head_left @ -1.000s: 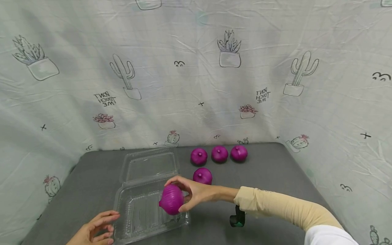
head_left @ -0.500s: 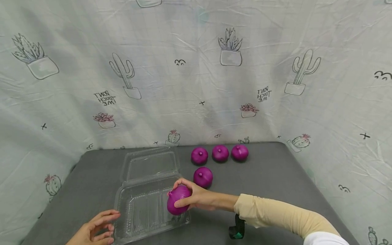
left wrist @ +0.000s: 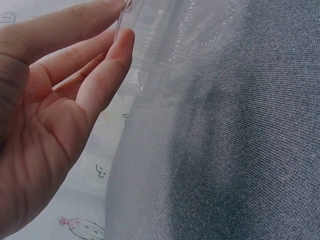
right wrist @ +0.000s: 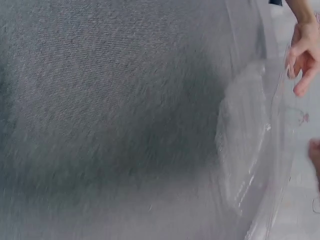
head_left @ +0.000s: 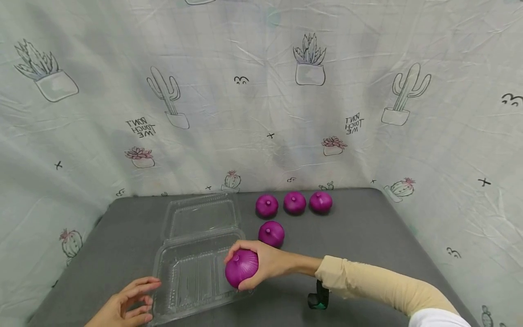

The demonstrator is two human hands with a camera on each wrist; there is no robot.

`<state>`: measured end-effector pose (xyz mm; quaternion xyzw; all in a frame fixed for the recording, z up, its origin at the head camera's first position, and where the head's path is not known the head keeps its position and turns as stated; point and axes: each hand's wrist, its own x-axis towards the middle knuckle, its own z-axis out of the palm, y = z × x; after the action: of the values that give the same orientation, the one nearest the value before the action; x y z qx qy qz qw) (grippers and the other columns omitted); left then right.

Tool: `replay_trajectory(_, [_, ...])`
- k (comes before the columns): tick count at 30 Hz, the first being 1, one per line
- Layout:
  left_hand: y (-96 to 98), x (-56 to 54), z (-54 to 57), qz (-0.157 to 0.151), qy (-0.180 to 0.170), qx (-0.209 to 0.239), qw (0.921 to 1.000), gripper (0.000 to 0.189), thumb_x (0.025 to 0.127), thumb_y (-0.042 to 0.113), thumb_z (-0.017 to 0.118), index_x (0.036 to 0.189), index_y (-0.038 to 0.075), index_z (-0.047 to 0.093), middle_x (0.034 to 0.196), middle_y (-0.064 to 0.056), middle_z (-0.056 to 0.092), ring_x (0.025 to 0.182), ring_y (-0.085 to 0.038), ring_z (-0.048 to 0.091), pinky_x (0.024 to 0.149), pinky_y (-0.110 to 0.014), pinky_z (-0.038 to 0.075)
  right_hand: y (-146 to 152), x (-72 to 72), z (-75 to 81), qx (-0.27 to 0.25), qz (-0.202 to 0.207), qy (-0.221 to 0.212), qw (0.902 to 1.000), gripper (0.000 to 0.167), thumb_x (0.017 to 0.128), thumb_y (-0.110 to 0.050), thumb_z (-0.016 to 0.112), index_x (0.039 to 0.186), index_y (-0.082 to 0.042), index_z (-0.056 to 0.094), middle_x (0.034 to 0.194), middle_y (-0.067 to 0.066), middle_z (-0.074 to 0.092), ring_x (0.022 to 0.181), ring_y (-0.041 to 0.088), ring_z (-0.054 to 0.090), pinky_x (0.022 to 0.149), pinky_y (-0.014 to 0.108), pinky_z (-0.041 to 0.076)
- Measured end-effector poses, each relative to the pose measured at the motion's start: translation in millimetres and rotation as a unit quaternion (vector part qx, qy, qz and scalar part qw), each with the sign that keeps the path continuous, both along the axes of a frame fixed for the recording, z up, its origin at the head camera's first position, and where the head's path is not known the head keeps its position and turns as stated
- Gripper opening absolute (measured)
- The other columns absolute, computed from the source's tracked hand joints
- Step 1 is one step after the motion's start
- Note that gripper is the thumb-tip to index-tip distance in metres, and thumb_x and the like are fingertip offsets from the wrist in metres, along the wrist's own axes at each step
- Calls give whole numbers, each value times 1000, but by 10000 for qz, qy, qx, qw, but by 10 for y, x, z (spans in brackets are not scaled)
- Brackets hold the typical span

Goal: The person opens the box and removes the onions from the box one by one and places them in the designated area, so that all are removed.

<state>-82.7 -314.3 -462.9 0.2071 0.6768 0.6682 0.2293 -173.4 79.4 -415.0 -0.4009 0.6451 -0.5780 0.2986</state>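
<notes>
My right hand [head_left: 267, 265] grips a purple onion [head_left: 242, 269] with the thumb in front and fingers over the far side. The onion overlaps the right part of the clear plastic clamshell box [head_left: 167, 304] in the head view, its stem tip facing up. At the box's left rim, my left hand [head_left: 124, 304] has its lightly bent fingers spread along the edge. The left wrist view shows its fingertips [left wrist: 125, 42] right at the thin clear rim. The right wrist view mostly looks past the onion, with the left hand [right wrist: 302, 60] at its upper right.
The box's lid [head_left: 202, 218] lies folded back behind its base. Several more purple onions [head_left: 295, 203] stand on the grey table [head_left: 359, 240], most in a row at the back and one nearer [head_left: 271, 234]. A printed curtain [head_left: 265, 113] encloses the back and sides.
The right hand has shifted slightly right with the onion and turned it, its stem swinging from the left to the top. The left hand stays at the box's rim.
</notes>
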Motion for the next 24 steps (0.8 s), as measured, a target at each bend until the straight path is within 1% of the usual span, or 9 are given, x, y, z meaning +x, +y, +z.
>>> replay_trajectory(3, [5,-4,3,-24,47,-5,10000,54,93,-6,54,140,20,50,134,24,43,97,-10,52,77,-27,49,54,-20,17,-105,-35,340,9994,49,75,-6,78,119,-13,59,126,1,55,115,14,53,81,34,54])
replay_trajectory(5, [4,-7,3,-69,27,44,10000,55,93,-8,53,141,19,49,135,24,42,97,-9,52,78,-27,49,91,-28,32,-232,-112,417,9988,47,75,-5,78,118,-13,60,127,2,55,119,15,49,82,35,54])
replay_trajectory(8, [-1,-15,6,-103,-27,65,9999,56,94,-10,50,141,20,48,136,25,41,99,-6,53,81,-26,50,164,-37,44,-484,-259,499,9972,46,74,-3,79,115,-9,60,127,9,55,123,18,47,83,36,53])
replay_trajectory(9, [-2,-17,6,-92,12,33,10000,56,94,-10,50,142,19,48,136,24,41,99,-6,53,81,-26,50,195,-41,44,-571,-330,550,9963,46,74,-3,79,114,-7,59,126,12,55,123,20,47,83,37,53])
replay_trajectory(12, [-7,-19,11,-6,188,-222,9996,54,94,-9,51,141,18,49,134,26,41,100,-5,53,81,-26,50,309,-51,31,-704,-556,545,9945,45,74,-3,78,115,-6,58,126,18,53,121,23,47,83,39,53])
replay_trajectory(15, [-12,-20,16,60,435,-492,9978,52,94,-7,54,141,13,48,134,28,41,97,-7,53,80,-26,51,449,-59,14,-695,-877,450,9927,46,74,-5,78,115,-6,58,126,16,53,120,25,47,83,41,53])
replay_trajectory(17, [-16,-21,17,73,531,-614,9967,52,93,-5,55,142,10,47,134,28,40,96,-8,52,79,-26,51,553,-63,5,-703,-1083,330,9911,46,75,-5,78,116,-6,58,127,14,52,120,27,46,83,42,53])
replay_trajectory(20, [-21,-19,17,110,516,-695,9962,51,93,-3,56,142,10,47,133,29,40,95,-11,51,78,-27,52,720,-69,-16,-760,-1346,285,9876,45,76,-3,76,117,-5,57,128,16,50,121,28,45,82,43,53])
replay_trajectory(24, [-17,-17,15,140,175,-621,9978,51,94,-4,55,141,13,49,131,30,42,96,-7,52,79,-26,51,958,-60,-64,-906,-1650,293,9817,43,78,1,73,117,-2,55,128,20,49,119,28,47,81,42,53])
